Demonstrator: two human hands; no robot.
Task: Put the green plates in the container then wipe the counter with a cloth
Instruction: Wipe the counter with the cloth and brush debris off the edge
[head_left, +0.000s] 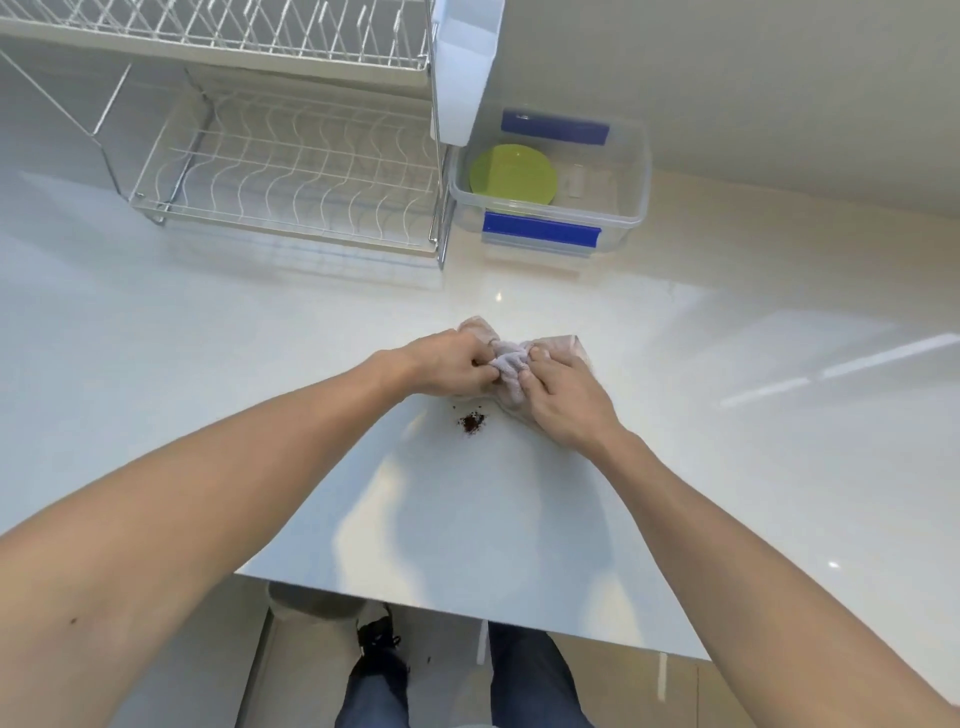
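Green plates (511, 174) lie stacked inside a clear plastic container (636, 171) with blue clips at the back of the white counter (727, 322). A pale bunched cloth (509, 364) rests on the counter in the middle. My left hand (447, 364) pinches its left part and my right hand (566, 397) grips its right part, fingers closed on the fabric. A small pile of dark brown crumbs (471, 422) sits on the counter just in front of the cloth, between my wrists.
A two-tier wire dish rack (291, 176) stands at the back left, touching the container's left side. A white holder (465, 67) hangs on the rack's right end above the container. The counter's front edge (467, 613) runs below my forearms, with my legs beneath.
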